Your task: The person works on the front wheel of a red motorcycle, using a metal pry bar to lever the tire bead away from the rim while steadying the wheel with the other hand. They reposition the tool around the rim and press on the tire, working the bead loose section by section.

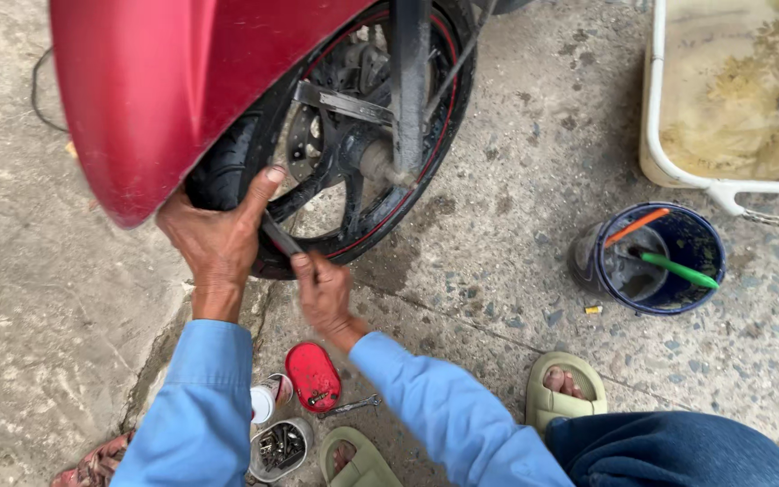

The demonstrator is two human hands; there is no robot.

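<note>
Where the red mudguard (151, 99) overhangs the tyre (227, 167), the left hand (214, 239) lies against the rubber at the wheel's lower left, thumb raised along the tread and fingers (250, 261) curled round the tyre's edge, a hold that appears to steady the wheel and press the tyre in place. Just to its right, the right hand (322, 293) closes its fingers (304, 266) round the lower end of a flat metal lever (279, 236), whose upper end is wedged between tyre and rim (380, 212); the low, slanted grip suggests leverage against the rim. Below the wrists, on the concrete floor (498, 180), a small white can (265, 399), an open tin of small metal parts (281, 446), its red lid (314, 376) and a spanner (353, 406) sit close together, near enough for either hand. Room is tight here: mudguard above, fork leg (407, 81) and brake parts to the right, tins and green sandals (565, 388) below. Farther right the floor opens out as far as a blue bucket (673, 257), holding an orange-handled tool and a green-handled one, and the white tub (655, 108) of murky water at the top right edge.
</note>
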